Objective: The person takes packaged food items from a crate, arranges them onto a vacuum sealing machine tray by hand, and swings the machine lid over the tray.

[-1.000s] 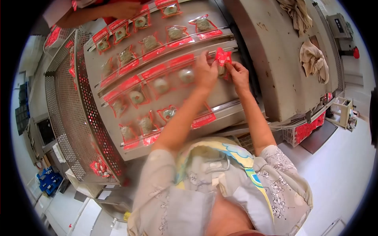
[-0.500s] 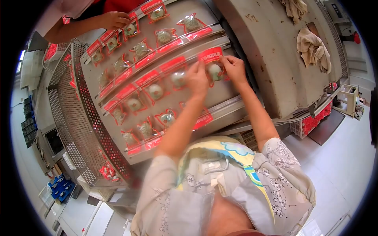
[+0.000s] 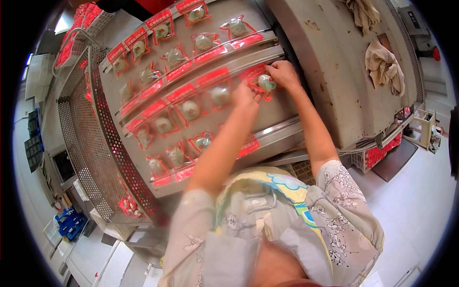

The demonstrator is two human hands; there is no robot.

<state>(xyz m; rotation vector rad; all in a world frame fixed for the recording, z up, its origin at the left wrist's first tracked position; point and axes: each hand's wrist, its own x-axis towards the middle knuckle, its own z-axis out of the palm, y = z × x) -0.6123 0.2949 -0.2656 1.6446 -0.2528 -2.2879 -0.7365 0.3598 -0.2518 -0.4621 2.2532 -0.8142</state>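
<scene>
My right hand (image 3: 285, 75) pinches the upper right edge of an egg packet (image 3: 267, 83), a clear pouch with a red header and a pale, egg-shaped item inside. At the packet's left side, the closed fingers of my left hand (image 3: 247, 94) hold its edge; the fingertips are partly hidden. The packet is tilted over the metal plate, near a metal bar. To the left in the same row lie more egg packets, the closest being a pouch (image 3: 220, 94) beside my left hand. My left forearm covers part of the front row.
Metal bars (image 3: 201, 71) cross the plate between packet rows. A perforated metal bin (image 3: 91, 129) adjoins its left end. On the right stands a large metal machine cover (image 3: 325, 71) with crumpled cloths (image 3: 384, 67). A crate of red packets (image 3: 377, 155) sits below.
The held packet has turned from nearly level to tilted, its header dropping on the left. My left hand has shifted slightly down and right. Another person's hand at upper left has left view.
</scene>
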